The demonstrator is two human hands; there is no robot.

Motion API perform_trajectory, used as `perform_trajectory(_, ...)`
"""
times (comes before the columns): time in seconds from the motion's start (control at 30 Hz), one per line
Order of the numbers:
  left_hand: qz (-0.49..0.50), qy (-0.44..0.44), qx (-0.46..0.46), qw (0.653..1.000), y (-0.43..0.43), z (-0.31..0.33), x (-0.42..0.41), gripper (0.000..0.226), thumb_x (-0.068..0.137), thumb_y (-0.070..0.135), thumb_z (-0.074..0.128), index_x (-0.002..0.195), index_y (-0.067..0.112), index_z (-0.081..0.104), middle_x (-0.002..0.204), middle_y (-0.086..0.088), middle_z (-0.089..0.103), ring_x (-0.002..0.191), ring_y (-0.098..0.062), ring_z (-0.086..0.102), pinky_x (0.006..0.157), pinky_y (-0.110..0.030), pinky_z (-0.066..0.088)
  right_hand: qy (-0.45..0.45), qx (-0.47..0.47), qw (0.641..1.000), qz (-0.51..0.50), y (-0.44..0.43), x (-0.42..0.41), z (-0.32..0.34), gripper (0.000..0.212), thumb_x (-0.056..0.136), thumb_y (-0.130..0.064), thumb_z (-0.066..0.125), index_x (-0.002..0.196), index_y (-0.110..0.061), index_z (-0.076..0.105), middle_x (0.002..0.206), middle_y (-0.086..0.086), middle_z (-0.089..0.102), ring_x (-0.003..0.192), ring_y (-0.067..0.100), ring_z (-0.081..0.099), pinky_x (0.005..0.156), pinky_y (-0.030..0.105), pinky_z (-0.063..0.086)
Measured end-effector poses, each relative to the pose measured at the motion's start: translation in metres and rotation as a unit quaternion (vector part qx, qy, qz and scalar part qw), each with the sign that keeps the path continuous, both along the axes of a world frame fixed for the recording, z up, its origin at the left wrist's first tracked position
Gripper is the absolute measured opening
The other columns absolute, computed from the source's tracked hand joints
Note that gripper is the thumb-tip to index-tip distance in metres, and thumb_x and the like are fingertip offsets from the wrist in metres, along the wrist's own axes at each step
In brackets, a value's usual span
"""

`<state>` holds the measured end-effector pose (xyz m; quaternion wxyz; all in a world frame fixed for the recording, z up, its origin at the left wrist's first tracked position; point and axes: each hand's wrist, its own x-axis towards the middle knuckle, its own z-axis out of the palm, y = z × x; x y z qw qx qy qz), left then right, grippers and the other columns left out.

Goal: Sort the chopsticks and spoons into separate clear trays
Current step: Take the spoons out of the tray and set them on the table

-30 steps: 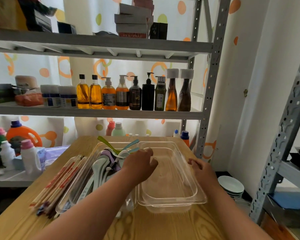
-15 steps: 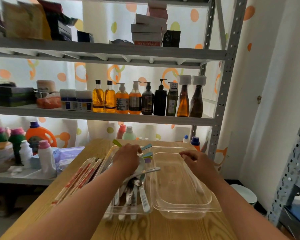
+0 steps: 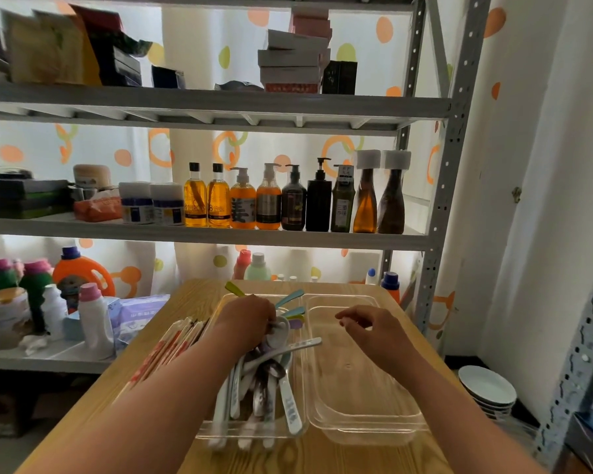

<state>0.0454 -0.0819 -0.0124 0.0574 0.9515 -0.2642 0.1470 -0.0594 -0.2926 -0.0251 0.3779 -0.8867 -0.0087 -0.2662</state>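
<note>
A wooden worktop (image 3: 199,449) carries two clear trays side by side. The right tray (image 3: 366,419) sits under the right hand (image 3: 370,331), which hovers above it with fingers loosely curled, its grip open and holding nothing. The left tray (image 3: 216,429), touching the right tray's edge, is heaped with spoons (image 3: 271,384), white and pastel ones lying crossed over each other, some handles poking over the far rim beyond the left hand (image 3: 250,314). That hand reaches down into the heap, its grip closed around a white spoon (image 3: 277,335) near the top of the pile. Just outside the left forearm, a bundle of chopsticks (image 3: 166,350) lies beside the left tray, though whether it rests in another tray I cannot tell.
</note>
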Motion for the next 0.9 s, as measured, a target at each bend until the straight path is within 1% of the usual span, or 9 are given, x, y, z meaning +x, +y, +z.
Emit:
perform_trajectory(0.17, -0.024, 0.019, -0.062, 0.998, 0.007, 0.003, -0.001, 0.021, 0.096, 0.03, 0.055, 0.111, 0.02, 0.067, 0.109, 0.0, 0.069, 0.098, -0.017, 0.064, 0.087, -0.028, 0.051, 0.014, -0.005, 1.0, 0.01, 0.001, -0.008, 0.001, 0.018, 0.092, -0.02, 0.057, 0.107, -0.02, 0.068, 0.096, -0.013, 0.062, 0.083, -0.004, 0.055, 0.064, -0.001, 0.042)
perform_trajectory(0.3, -0.041, 0.021, -0.237, 0.97, 0.016, 0.015, -0.006, 0.015, 0.089, 0.021, 0.066, 0.099, 0.013, 0.072, 0.113, -0.008, 0.064, 0.092, -0.021, 0.064, 0.085, -0.034, 0.051, 0.022, 0.002, 1.0, 0.02, 0.006, -0.013, 0.002, 0.018, 0.092, -0.02, 0.057, 0.107, -0.019, 0.068, 0.096, -0.012, 0.063, 0.084, -0.005, 0.056, 0.065, -0.001, 0.042)
perform_trajectory(0.37, -0.032, 0.012, -0.265, 0.964, 0.019, 0.025, -0.009, 0.014, 0.085, 0.012, 0.07, 0.098, 0.013, 0.073, 0.108, -0.006, 0.066, 0.087, -0.018, 0.062, 0.081, -0.031, 0.05, 0.029, 0.003, 0.999, 0.029, 0.011, -0.015, 0.003, 0.018, 0.092, -0.02, 0.057, 0.107, -0.019, 0.068, 0.096, -0.011, 0.064, 0.085, -0.003, 0.057, 0.066, 0.0, 0.042)
perform_trajectory(0.43, -0.022, 0.025, -0.231, 0.972, 0.02, 0.03, -0.012, 0.015, 0.083, 0.011, 0.071, 0.096, 0.017, 0.072, 0.109, -0.002, 0.065, 0.087, -0.016, 0.064, 0.08, -0.031, 0.052, 0.037, 0.003, 0.999, 0.039, 0.015, -0.017, 0.003, 0.018, 0.092, -0.02, 0.057, 0.106, -0.019, 0.068, 0.095, -0.011, 0.064, 0.087, 0.001, 0.059, 0.068, 0.002, 0.043)
perform_trajectory(0.53, 0.013, 0.002, -0.105, 0.994, 0.022, 0.029, -0.017, 0.008, 0.085, 0.023, 0.069, 0.093, 0.027, 0.068, 0.126, -0.005, 0.059, 0.086, -0.016, 0.066, 0.082, -0.034, 0.056, 0.045, 0.009, 0.998, 0.05, 0.02, -0.021, 0.004, 0.018, 0.092, -0.019, 0.057, 0.106, -0.021, 0.068, 0.094, -0.011, 0.065, 0.089, 0.002, 0.059, 0.067, 0.004, 0.044)
perform_trajectory(0.6, 0.038, -0.006, -0.049, 0.998, 0.022, 0.026, -0.02, 0.007, 0.086, 0.026, 0.068, 0.093, 0.026, 0.068, 0.124, -0.006, 0.06, 0.088, -0.017, 0.065, 0.083, -0.035, 0.055, 0.044, 0.01, 0.998, 0.052, 0.024, -0.024, 0.005, 0.017, 0.092, -0.019, 0.057, 0.105, -0.022, 0.068, 0.093, -0.012, 0.065, 0.088, 0.002, 0.06, 0.068, 0.006, 0.044)
perform_trajectory(0.73, 0.076, -0.054, 0.045, 0.995, 0.018, 0.019, -0.024, 0.021, 0.091, 0.023, 0.059, 0.11, 0.02, 0.067, 0.107, -0.003, 0.065, 0.096, -0.021, 0.063, 0.085, -0.035, 0.053, 0.043, 0.004, 0.997, 0.059, 0.027, -0.028, 0.006, 0.017, 0.091, -0.019, 0.057, 0.104, -0.022, 0.069, 0.091, -0.014, 0.064, 0.087, -0.001, 0.059, 0.072, 0.006, 0.043)
perform_trajectory(0.83, 0.063, -0.098, 0.114, 0.987, 0.016, 0.014, -0.027, 0.026, 0.093, 0.026, 0.055, 0.117, 0.022, 0.063, 0.114, -0.003, 0.06, 0.11, -0.022, 0.055, 0.091, -0.035, 0.045, 0.041, -0.005, 0.997, 0.058, 0.026, -0.029, 0.006, 0.017, 0.091, -0.019, 0.058, 0.103, -0.023, 0.069, 0.092, -0.013, 0.065, 0.087, -0.001, 0.059, 0.072, 0.006, 0.043)
perform_trajectory(0.9, 0.04, -0.105, 0.105, 0.988, 0.013, 0.012, -0.029, 0.028, 0.092, 0.032, 0.055, 0.118, 0.023, 0.062, 0.118, -0.003, 0.058, 0.114, -0.022, 0.05, 0.097, -0.036, 0.041, 0.041, -0.006, 0.998, 0.056, 0.026, -0.03, 0.005, 0.017, 0.091, -0.019, 0.058, 0.104, -0.023, 0.069, 0.093, -0.012, 0.066, 0.088, 0.001, 0.06, 0.072, 0.006, 0.044)
